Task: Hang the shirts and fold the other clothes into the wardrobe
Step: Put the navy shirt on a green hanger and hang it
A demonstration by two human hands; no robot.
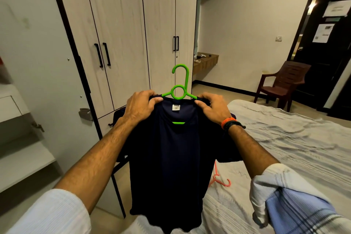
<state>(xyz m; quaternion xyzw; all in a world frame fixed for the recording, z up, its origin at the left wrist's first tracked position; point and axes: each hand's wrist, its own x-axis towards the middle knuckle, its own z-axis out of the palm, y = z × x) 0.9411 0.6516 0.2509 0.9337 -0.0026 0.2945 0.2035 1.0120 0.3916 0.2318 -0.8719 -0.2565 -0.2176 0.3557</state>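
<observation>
Left hand [141, 105] and right hand [213, 107] each pinch a shoulder of the navy shirt [171, 157], held up on its green hanger [179, 86] — dressed, not yet hung; the wardrobe [121, 24] ahead stands closed, a pink hanger [220, 178] waits on the bed [284, 148].

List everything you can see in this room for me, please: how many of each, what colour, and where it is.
shirt: one, dark navy, held up in the middle, on the green hanger
hanger: one, green, inside the shirt's neck
second hanger: one, pink, lying on the bed
bed: one, pale grey cover, on the right
wardrobe: one, light wood with black handles, straight ahead
chair: one, brown, by the dark door
door: one, dark, far right
left hand: grips the shirt's left shoulder
right hand: grips the shirt's right shoulder; wristbands on the wrist
</observation>
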